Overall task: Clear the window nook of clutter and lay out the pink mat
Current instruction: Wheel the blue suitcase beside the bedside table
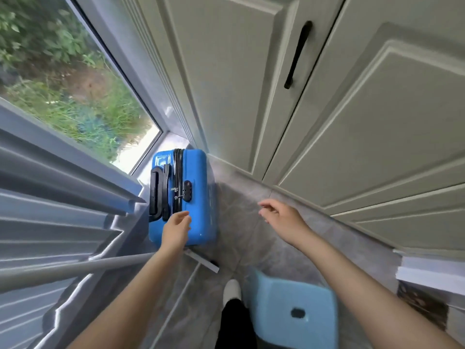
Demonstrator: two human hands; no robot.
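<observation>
step: looks like you're still on the clearing part, no pink mat anywhere in view, so laying it out comes later.

suitcase: the blue suitcase (pixel 193 197) stands upright in the corner where the window (pixel 75 79) meets the cupboard doors (pixel 327 122). its black handle (pixel 157 192) and the combination lock (pixel 186 190) sit just beyond your left fingertips.

left hand: your left hand (pixel 176 229) is over the near end of the case, fingers loosely bent and reaching toward the handle. not wrapped around anything as far as I can see, and I can't tell if the fingertips actually touch the shell.

right hand: your right hand (pixel 279 215) hangs in the air over the grey floor (pixel 246 222), well to the right of the case, fingers relaxed and holding nothing.

other stuff: a light blue stool (pixel 294 313) is down by your foot, behind both hands. a grey rail (pixel 75 270) crosses under your left forearm.

next move: my guess is you get the left fingers around that handle, just ahead of them, then bring the right hand across to steady the far side before hauling it out.

watch out: tight corner, so the case could scrape the cupboard doors, and the stool is right where you'd step back.
</observation>
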